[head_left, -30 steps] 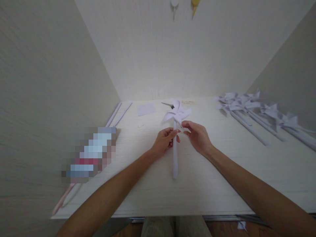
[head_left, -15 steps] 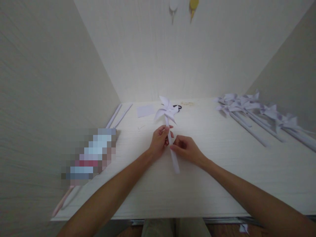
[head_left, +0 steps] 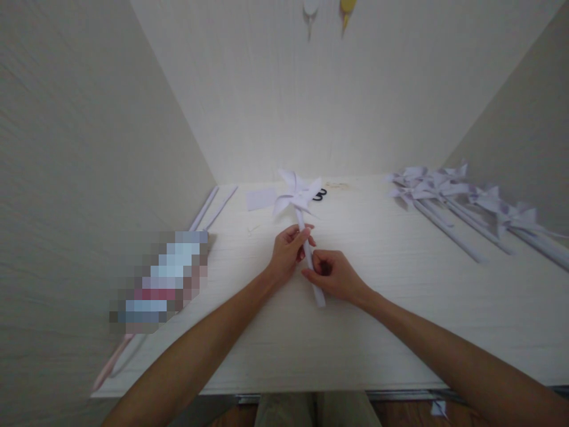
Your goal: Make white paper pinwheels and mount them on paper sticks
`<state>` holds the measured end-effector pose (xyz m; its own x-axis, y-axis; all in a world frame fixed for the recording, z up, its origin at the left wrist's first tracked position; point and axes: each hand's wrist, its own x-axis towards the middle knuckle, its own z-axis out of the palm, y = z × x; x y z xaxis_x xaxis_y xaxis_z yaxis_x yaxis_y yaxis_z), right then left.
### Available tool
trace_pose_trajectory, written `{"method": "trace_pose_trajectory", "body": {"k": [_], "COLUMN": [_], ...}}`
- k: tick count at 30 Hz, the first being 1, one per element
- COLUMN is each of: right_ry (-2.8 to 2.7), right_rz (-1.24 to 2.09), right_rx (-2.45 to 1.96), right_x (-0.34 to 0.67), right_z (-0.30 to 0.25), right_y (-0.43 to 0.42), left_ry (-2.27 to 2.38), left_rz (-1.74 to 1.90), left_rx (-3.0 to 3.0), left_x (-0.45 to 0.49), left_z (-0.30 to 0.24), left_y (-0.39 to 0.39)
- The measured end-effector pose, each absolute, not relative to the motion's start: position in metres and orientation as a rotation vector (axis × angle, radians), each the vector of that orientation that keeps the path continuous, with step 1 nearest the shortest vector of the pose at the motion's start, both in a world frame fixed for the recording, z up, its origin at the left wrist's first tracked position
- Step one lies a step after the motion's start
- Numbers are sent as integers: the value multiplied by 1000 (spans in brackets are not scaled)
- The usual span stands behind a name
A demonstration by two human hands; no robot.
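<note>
A white paper pinwheel (head_left: 297, 194) on a rolled paper stick (head_left: 318, 295) is held over the middle of the table, blades pointing away from me. My left hand (head_left: 291, 248) grips the stick just below the blades, thumb on top. Lower down, my right hand (head_left: 334, 274) pinches the same stick between thumb and curled fingers. Black-handled scissors (head_left: 319, 194) lie behind the blades, which partly hide them. A flat square of pale paper (head_left: 261, 198) lies left of the pinwheel.
Several finished paper pinwheels (head_left: 440, 188) lie at the right side of the white table (head_left: 400, 332). Rolled paper sticks (head_left: 204, 207) and a blurred-out object (head_left: 164, 281) line the left wall. A white hook (head_left: 310, 8) and a yellow hook (head_left: 347, 7) are on the back wall.
The pinwheel's blades have turned and shifted slightly left, showing more of the scissors. My right thumb has moved a little left across the stick. Both hands keep their hold.
</note>
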<state>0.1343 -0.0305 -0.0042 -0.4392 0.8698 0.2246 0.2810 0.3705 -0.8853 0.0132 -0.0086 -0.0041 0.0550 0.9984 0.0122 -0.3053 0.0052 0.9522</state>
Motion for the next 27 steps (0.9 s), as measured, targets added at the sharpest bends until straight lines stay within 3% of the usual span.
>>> {"method": "trace_pose_trajectory", "body": {"k": [27], "right_ry": [-1886], "right_rz": [1006], "right_rx": [-1020], "right_x": [133], "right_z": [-6], "right_y": [-29], "left_ry": [869], "left_rz": [1312], "left_rx": [976], "left_x": [12], "left_z": [-4], "left_y": [-9]}}
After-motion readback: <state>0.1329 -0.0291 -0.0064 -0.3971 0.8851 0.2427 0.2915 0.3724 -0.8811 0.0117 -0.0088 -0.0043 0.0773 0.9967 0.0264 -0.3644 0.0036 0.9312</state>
